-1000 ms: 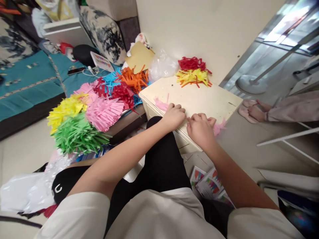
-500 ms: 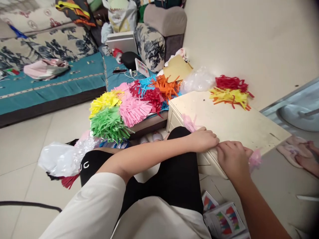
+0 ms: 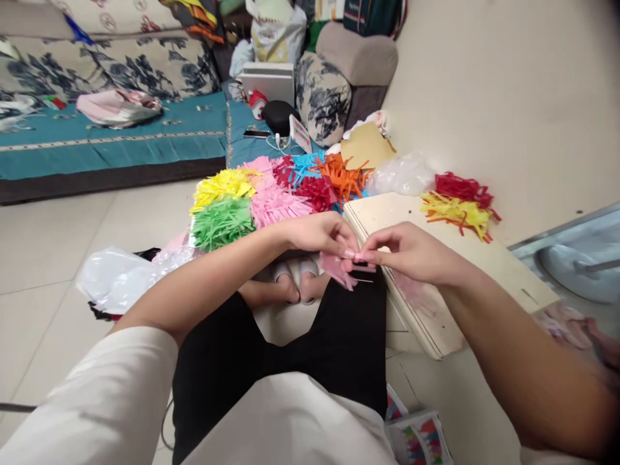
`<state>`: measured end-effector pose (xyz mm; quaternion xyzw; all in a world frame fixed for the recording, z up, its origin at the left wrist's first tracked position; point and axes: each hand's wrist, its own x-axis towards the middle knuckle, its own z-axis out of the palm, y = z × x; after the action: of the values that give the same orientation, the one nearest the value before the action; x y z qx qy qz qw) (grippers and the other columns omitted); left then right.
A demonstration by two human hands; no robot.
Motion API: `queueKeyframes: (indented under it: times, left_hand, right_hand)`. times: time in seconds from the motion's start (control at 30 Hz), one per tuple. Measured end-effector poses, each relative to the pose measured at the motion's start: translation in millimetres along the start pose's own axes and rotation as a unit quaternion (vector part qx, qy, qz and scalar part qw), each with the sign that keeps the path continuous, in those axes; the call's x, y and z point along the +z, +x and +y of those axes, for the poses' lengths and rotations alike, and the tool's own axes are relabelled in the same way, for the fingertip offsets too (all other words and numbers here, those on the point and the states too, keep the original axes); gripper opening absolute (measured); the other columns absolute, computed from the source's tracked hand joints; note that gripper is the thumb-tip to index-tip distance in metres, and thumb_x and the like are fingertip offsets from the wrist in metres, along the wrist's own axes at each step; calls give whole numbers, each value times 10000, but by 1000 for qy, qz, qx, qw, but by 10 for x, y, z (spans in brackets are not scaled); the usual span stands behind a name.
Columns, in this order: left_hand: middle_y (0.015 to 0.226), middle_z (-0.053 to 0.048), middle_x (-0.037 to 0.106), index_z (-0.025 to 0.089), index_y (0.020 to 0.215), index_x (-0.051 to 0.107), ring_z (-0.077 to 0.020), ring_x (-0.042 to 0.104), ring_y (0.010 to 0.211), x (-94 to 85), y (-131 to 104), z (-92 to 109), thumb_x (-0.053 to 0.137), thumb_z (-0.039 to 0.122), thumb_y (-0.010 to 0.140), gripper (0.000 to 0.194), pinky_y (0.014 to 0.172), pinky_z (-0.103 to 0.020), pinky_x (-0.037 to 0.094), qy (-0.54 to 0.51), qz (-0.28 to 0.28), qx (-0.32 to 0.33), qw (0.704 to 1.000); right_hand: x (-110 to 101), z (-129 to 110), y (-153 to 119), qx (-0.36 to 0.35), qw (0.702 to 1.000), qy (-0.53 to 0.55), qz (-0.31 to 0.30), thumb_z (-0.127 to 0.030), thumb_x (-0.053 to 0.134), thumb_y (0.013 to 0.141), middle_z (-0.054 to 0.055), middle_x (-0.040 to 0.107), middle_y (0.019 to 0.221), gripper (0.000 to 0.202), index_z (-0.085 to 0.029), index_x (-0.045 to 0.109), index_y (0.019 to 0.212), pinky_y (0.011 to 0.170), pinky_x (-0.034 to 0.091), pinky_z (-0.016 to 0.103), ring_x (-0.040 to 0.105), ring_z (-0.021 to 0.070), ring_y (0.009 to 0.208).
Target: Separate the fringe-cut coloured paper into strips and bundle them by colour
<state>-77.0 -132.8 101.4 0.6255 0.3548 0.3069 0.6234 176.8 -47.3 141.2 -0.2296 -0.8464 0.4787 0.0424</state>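
Above my lap, my left hand [image 3: 323, 234] and my right hand [image 3: 411, 250] meet, fingertips pinching the narrow middle of a pink paper tassel [image 3: 338, 268]. One fringed end hangs below my left fingers; more pink strips show blurred under my right hand, near the edge of the cream table [image 3: 484, 265]. On that table's far side lies a bundle of yellow strips [image 3: 458, 213] with some orange ones, beside a bundle of red strips [image 3: 465, 188].
Pink fringe [image 3: 278, 205], green fringe [image 3: 223, 223], yellow fringe [image 3: 223, 187] and orange fringe [image 3: 343, 177] are piled beyond my knees. Clear plastic [image 3: 401, 173] lies behind the table. A white plastic bag [image 3: 113, 278] rests at left. Printed packets [image 3: 420, 439] lie on the floor below.
Both hands have lifted off the table edge and moved left, over my lap, with the pink tassel. Its strips now hang from my fingers. The view has shifted slightly.
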Motion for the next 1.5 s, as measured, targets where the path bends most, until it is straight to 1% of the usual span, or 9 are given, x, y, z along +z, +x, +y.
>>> queueKeyframes:
  times: [0.17,0.33,0.43,0.53,0.77,0.93,1.23,1.37,1.5]
  left_hand:
    - [835,-136,879,140,920,896,-236,849,798,-320,-619,-283,1184,521,665,542,785,-312,664,-135,131,27,982]
    - [890,-67,864,161,905,817,-142,797,770,-435,-850,-575,1150,406,755,440,819,-279,648,-234,281,129,922]
    - [999,-66,887,171,1000,833,-141,827,845,-525,-921,-603,1149,410,774,456,886,-281,661,-258,313,190,894]
    - [1087,-85,907,175,1060,862,-171,860,934,-593,-981,-571,1199,403,688,552,954,-300,676,-268,318,229,880]
    - [963,-66,888,154,1051,840,-167,853,827,-486,-936,-708,1245,308,610,618,895,-295,682,-335,296,247,860]
    - [902,-16,861,178,1032,795,-163,855,803,-359,-908,-879,1245,269,584,641,861,-282,676,-389,300,213,845]
    - [799,34,760,166,854,740,-84,713,683,-271,-832,-877,1257,356,552,628,685,-205,567,-333,385,223,832]
    - [782,48,731,178,791,737,-76,684,683,-214,-779,-873,1262,402,527,629,723,-220,594,-339,405,227,818]
    - [768,45,730,184,789,787,-79,681,690,-180,-771,-863,1267,412,506,602,752,-230,608,-344,423,225,808]
  right_hand:
    - [309,-174,871,-33,970,236,-44,-652,1160,657,24,776,802,608,-219,842,943,798,605,361,714,184,747]
    - [648,-329,1408,-76,932,351,-56,-532,1206,647,1,793,828,539,-254,840,928,888,674,388,766,190,810]
    - [763,-352,1637,-95,912,399,-25,-460,1213,651,-23,820,889,530,-283,833,975,927,693,395,779,178,841]
    - [854,-286,1795,-111,893,437,3,-408,1227,615,-47,835,919,575,-307,829,1017,917,706,371,784,163,838]
    - [1055,49,1785,-122,875,466,45,-395,1226,655,-54,840,930,577,-303,818,1052,870,725,283,801,136,829]
    - [1177,100,1704,-109,882,453,77,-416,1237,630,-36,838,941,580,-285,833,1026,795,719,267,783,133,807]
    - [1326,103,1731,-119,883,431,142,-499,1233,594,-23,806,941,604,-280,788,939,906,727,339,780,173,870]
    - [1377,147,1757,-138,882,417,168,-541,1223,606,-12,816,1001,588,-292,813,945,968,717,346,786,184,947]
    - [1421,189,1780,-164,896,360,201,-636,1180,670,27,855,1107,580,-308,860,1026,1107,704,429,809,237,1079]
